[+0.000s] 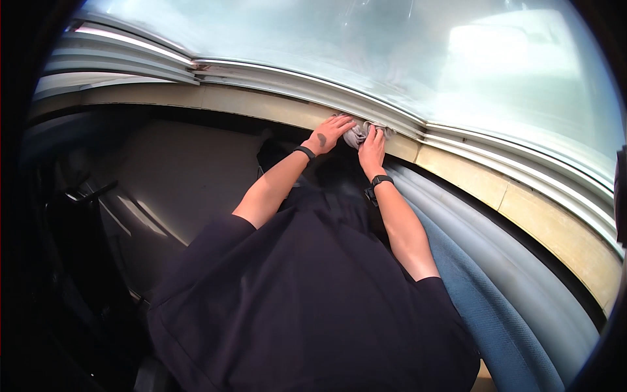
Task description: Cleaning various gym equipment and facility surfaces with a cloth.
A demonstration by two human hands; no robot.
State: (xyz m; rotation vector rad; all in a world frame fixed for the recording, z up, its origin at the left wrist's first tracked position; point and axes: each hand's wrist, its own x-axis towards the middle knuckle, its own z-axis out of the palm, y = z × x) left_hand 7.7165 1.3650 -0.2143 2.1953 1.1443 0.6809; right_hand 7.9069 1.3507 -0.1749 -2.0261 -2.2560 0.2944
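Note:
A crumpled pale grey cloth (353, 137) is bunched against the tan windowsill (274, 109), right at the foot of the white window frame (313, 93). My left hand (333, 131) lies over the cloth's left side, fingers stretched across it and bent a little at the tips. From the right, my right hand (373, 148) grips the other part of the cloth, its fingertips pressed into the folds. Both hands are close together, and the sill's surface under the cloth is hidden. A dark band circles each wrist.
Bright window glass (318, 34) rises beyond the frame. Blue fabric (470, 264) and paler grey-blue folds (490, 230) hang along the sill at right. At left are a grey floor (196, 171) and a dark object with a metal bar (93, 192), too dim to identify.

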